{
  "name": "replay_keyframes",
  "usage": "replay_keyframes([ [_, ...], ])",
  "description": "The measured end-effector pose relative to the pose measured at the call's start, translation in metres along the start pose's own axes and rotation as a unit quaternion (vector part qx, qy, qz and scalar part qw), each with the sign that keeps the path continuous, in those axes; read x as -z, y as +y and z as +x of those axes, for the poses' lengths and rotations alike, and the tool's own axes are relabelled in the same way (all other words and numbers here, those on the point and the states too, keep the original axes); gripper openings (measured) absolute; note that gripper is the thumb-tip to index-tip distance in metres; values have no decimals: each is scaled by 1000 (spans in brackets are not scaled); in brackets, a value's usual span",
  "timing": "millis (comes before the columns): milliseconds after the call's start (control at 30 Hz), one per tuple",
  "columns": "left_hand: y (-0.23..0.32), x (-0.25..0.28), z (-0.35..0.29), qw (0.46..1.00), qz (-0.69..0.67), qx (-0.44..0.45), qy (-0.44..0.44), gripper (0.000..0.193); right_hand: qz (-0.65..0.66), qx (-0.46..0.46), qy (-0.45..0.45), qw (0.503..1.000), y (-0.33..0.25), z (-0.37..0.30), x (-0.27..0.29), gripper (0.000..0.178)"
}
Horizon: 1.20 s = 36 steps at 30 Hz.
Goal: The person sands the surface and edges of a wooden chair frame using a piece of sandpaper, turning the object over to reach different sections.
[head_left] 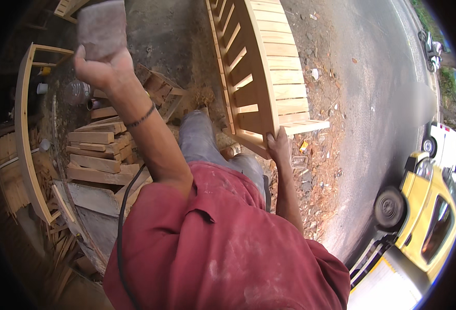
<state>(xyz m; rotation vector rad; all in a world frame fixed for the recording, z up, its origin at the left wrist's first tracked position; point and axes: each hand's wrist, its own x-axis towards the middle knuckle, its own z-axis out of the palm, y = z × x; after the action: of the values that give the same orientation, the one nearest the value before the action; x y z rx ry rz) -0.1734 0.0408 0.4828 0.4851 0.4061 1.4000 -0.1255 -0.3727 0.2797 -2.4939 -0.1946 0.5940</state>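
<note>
My left hand point(104, 70) is raised at the upper left, palm up, with the thumb bent in beside a worn, brownish-grey square of sandpaper point(102, 30). The sheet covers most of my fingers. At the centre right, my right hand point(279, 147) is closed round the near end of a pale slatted wooden bench point(261, 77). Its slatted side and a broad slatted surface point(283, 62) stretch away from me.
Cut wooden blocks point(96, 150) are stacked at the left beside a long wooden frame point(24, 134). A black cable point(122, 227) runs along my left side. Wood chips and litter point(318, 170) border the road point(362, 103), where a yellow truck point(421, 206) stands at the right.
</note>
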Motion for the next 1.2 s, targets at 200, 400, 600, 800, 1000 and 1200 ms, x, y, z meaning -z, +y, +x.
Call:
replay_keyframes([
  [200,64,-146,71,892,60,-320,-312,41,12,33,-23,999,10,18,-18,37],
  [400,-61,-153,14,519,389,-356,-673,24,264,-39,-205,942,13,35,2,43],
  [600,-212,-54,-35,568,307,294,-705,32,-1,-253,-58,966,-33,22,5,47],
  [800,-271,-13,-57,341,235,717,-561,37,290,-318,351,832,-163,-9,5,47],
  [1000,-273,-14,-53,130,232,721,-639,35,767,-174,413,459,-272,40,-60,42],
  [1200,-310,-12,-57,-68,190,548,-812,37,702,-207,502,461,-280,73,-126,32],
])
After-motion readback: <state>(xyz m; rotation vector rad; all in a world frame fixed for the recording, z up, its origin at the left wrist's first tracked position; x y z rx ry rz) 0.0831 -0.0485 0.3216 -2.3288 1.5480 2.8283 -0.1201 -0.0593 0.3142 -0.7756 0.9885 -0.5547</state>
